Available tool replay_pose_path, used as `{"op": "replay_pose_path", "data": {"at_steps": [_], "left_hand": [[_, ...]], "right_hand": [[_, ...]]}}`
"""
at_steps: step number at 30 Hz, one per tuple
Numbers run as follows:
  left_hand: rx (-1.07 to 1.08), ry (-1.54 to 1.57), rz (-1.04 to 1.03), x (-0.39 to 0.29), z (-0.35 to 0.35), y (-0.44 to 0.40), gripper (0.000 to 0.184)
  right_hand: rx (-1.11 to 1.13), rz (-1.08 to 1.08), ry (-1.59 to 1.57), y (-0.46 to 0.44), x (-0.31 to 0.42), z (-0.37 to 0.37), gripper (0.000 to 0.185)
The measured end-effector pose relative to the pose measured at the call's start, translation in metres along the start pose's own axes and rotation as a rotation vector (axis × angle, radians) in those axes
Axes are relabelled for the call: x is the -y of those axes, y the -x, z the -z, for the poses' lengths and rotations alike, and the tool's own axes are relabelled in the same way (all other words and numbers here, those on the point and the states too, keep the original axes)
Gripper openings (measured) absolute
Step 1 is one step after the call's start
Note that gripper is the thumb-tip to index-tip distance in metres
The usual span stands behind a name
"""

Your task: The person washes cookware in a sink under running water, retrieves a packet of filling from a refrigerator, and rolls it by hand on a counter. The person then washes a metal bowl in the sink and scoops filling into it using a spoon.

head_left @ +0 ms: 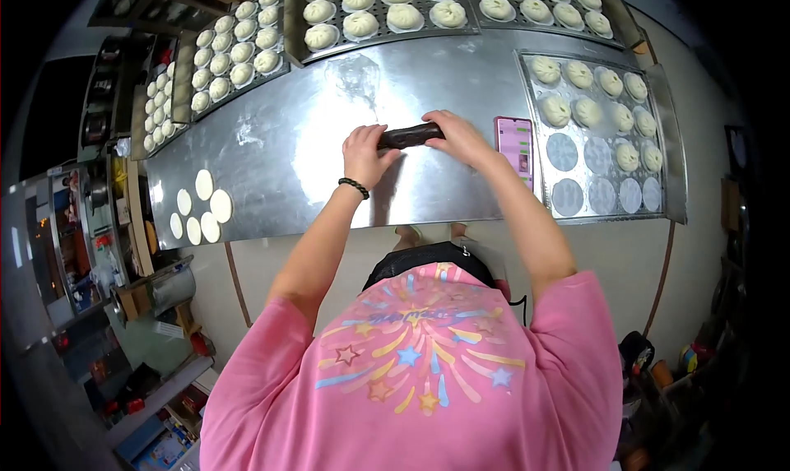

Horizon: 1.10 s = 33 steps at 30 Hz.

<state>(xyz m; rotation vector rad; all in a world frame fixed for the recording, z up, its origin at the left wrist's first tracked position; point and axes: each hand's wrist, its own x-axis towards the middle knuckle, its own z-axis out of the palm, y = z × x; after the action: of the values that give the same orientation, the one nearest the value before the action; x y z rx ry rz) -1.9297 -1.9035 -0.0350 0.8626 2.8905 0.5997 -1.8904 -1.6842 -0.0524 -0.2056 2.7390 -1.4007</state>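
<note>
A thick, shiny dark brown cylinder [405, 136] lies crosswise just above the steel table; its exact kind does not show clearly. Around its left end my left hand [364, 153] is closed, a dark bead bracelet on the wrist. My right hand [458, 139] grips the other end, thumb and fingers curled about it. Several flat, round dough wrappers [220, 206] lie at the table's left front, away from both hands.
Right of my right hand lies a phone [515, 152] with its screen lit. Beside it, a perforated tray [605, 144] holds pleated buns and bare paper rounds. More bun trays [380, 30] line the back and left of the steel table [280, 154].
</note>
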Motion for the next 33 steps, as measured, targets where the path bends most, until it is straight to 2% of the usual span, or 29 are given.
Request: {"op": "replay_pose_path", "data": {"at_steps": [1,2,4,5,6,8,9,10,12,16,19,22,23,24,27,29,30,32,33], "left_hand": [[0.014,0.096,-0.069,-0.009,-0.005,-0.007,0.060],[-0.104,0.005,-0.206,-0.021,-0.012,-0.010,0.059],[-0.063,0.026,-0.221,-0.037,-0.023,-0.021,0.056],[0.053,0.019,-0.180,-0.040,-0.025,-0.027,0.046],[0.056,0.024,-0.190,-0.040,-0.029,-0.031,0.046],[0.138,0.049,-0.144,-0.035,-0.037,-0.037,0.036],[0.019,0.079,-0.206,-0.037,-0.036,-0.037,0.023],[0.061,0.082,-0.188,-0.037,-0.033,-0.036,0.024],[0.161,0.097,-0.184,-0.035,-0.030,-0.038,0.024],[0.183,0.108,-0.284,-0.034,-0.023,-0.041,0.025],[0.282,0.204,-0.189,-0.033,-0.023,-0.042,0.031],[0.246,0.130,-0.266,-0.031,-0.025,-0.040,0.033],[0.225,0.109,-0.291,-0.030,-0.029,-0.040,0.033],[0.291,0.086,-0.282,-0.034,-0.026,-0.041,0.030],[0.306,0.055,-0.331,-0.034,-0.025,-0.043,0.024],[0.285,0.017,-0.363,-0.038,-0.019,-0.046,0.022],[0.264,-0.018,-0.396,-0.039,-0.015,-0.047,0.021],[0.192,0.100,-0.449,-0.046,-0.010,-0.053,0.015],[0.179,0.101,-0.453,-0.046,-0.010,-0.056,0.014]], "right_hand": [[-0.004,-0.007,0.004,0.001,-0.002,-0.001,0.034],[-0.017,-0.059,-0.108,0.003,-0.003,-0.004,0.034],[-0.036,-0.114,-0.221,0.004,-0.005,-0.015,0.034],[-0.126,-0.083,-0.253,0.005,-0.005,-0.023,0.033],[-0.217,-0.052,-0.282,0.006,-0.006,-0.027,0.033],[-0.299,-0.010,-0.151,0.009,0.007,-0.022,0.030],[-0.223,-0.119,-0.092,0.011,0.014,-0.017,0.029],[-0.147,-0.231,-0.038,0.012,0.018,-0.016,0.028],[-0.175,-0.204,-0.055,0.013,0.014,-0.018,0.027],[-0.149,-0.087,-0.141,0.011,0.009,-0.012,0.028],[-0.122,-0.052,-0.154,0.012,0.009,-0.009,0.027],[-0.082,-0.048,-0.167,0.013,0.008,-0.003,0.027],[-0.047,-0.061,-0.152,0.015,0.006,0.000,0.027],[-0.016,-0.095,-0.076,0.017,0.011,0.006,0.027],[-0.057,-0.072,-0.141,0.021,-0.001,-0.005,0.025],[-0.212,-0.033,-0.513,0.017,-0.012,-0.019,0.019],[-0.201,-0.020,-0.520,0.016,-0.011,-0.021,0.019],[-0.293,-0.310,-1.069,0.018,-0.011,-0.023,0.013],[-0.378,-0.359,-1.180,0.020,-0.006,-0.024,0.016]]}}
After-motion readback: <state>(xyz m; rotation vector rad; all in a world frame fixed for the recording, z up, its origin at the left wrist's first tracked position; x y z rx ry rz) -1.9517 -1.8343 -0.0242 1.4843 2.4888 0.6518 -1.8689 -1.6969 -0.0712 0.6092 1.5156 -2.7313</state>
